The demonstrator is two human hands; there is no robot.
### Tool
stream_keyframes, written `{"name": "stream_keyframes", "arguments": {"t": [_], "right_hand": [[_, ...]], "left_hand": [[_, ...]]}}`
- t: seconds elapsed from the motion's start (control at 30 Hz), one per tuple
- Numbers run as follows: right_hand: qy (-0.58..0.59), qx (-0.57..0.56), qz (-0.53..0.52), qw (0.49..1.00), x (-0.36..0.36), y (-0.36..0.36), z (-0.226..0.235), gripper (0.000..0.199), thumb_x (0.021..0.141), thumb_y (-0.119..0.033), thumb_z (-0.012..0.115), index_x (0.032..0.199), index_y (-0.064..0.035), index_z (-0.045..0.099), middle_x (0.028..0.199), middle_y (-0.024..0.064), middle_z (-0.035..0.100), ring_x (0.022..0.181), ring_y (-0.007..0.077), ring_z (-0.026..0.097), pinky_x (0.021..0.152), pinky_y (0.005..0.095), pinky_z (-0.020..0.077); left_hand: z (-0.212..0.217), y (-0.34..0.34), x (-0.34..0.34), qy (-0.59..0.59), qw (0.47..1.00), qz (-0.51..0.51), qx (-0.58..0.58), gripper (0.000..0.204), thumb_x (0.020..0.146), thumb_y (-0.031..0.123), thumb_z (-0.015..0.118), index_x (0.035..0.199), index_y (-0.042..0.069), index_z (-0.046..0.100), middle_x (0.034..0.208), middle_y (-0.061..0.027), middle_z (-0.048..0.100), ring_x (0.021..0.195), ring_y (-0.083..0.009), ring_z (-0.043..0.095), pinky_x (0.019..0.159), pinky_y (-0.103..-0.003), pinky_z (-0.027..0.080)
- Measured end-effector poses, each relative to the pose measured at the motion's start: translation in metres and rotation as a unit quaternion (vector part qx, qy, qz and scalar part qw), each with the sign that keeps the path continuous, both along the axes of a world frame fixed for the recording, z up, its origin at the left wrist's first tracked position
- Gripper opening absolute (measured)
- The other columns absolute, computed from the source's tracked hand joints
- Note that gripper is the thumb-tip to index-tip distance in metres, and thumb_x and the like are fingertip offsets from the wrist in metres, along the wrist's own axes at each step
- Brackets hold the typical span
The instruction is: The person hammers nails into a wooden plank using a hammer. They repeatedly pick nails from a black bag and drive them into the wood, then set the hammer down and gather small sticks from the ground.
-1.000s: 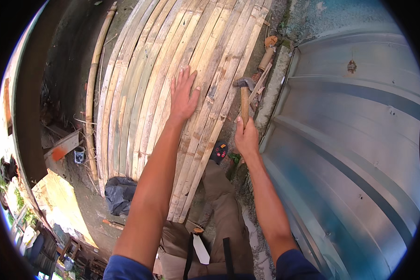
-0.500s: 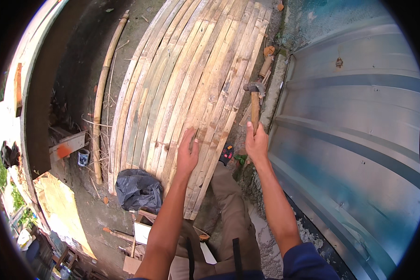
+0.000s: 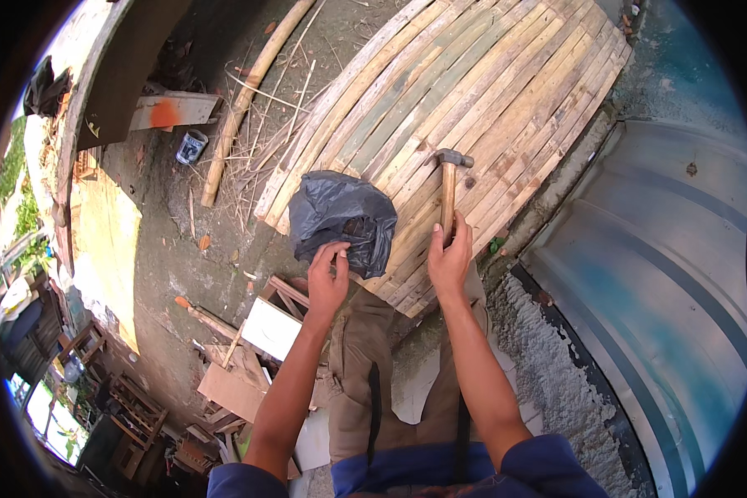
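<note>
bag (image 3: 340, 217) on slat panel's (image 3: 506, 91) near-left corner | hammer (image 3: 449, 192) right of bag

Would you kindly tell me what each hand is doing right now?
Left hand: open, fingers at the crumpled black plastic bag.
Right hand: closed around the wooden-handled hammer.

Crumpled black plastic bag (image 3: 343, 220), at the near left corner of the bamboo-slat panel (image 3: 490, 108); small cylindrical tin with pale label (image 3: 191, 147), on the ground beyond the panel's left edge.

Wood-handled hammer (image 3: 449, 195) upright over bamboo slats; crumpled black plastic bag (image 3: 340, 217) beside.
</note>
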State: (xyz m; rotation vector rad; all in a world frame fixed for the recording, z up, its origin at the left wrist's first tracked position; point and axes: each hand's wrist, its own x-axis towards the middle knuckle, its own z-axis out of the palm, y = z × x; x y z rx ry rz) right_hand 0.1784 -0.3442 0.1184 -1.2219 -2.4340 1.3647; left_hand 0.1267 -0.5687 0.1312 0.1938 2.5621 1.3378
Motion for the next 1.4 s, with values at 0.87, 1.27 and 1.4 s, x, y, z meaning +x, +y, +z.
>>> {"name": "stream_keyframes", "arguments": {"t": [0.87,1.27,1.4], "right_hand": [[0.117,0.08,0.406,0.903,-0.1,-0.092,-0.03,0.023,0.08,0.003,0.074,0.102,-0.0022,0.074,0.111,0.0165,0.064,0.106,0.0372,0.062,0.093,0.0455,0.0499],[0.106,0.141,0.486,0.856,-0.104,-0.08,-0.046,0.022,0.083,-0.018,0.08,0.101,-0.0083,0.072,0.108,0.0122,0.06,0.109,0.0331,0.058,0.092,0.0453,0.0473],[0.098,0.14,0.505,0.846,-0.108,-0.081,-0.046,0.021,0.084,-0.017,0.079,0.101,-0.008,0.071,0.108,0.0125,0.06,0.11,0.0336,0.058,0.093,0.0457,0.046]], "left_hand": [[-0.057,-0.057,-0.116,-0.297,0.952,-0.034,0.066,0.021,0.101,0.006,0.05,0.112,-0.002,0.066,0.093,-0.0098,0.074,0.078,-0.0197,0.07,0.074,-0.036,0.056],[-0.079,-0.051,-0.117,-0.302,0.934,0.05,0.186,0.016,0.094,-0.002,0.051,0.095,-0.003,0.066,0.081,-0.0106,0.072,0.067,-0.0186,0.067,0.067,-0.034,0.054],[-0.088,-0.054,-0.104,-0.271,0.937,0.077,0.208,0.016,0.094,-0.002,0.05,0.096,-0.003,0.066,0.081,-0.0101,0.072,0.068,-0.0177,0.067,0.067,-0.034,0.053]]}}
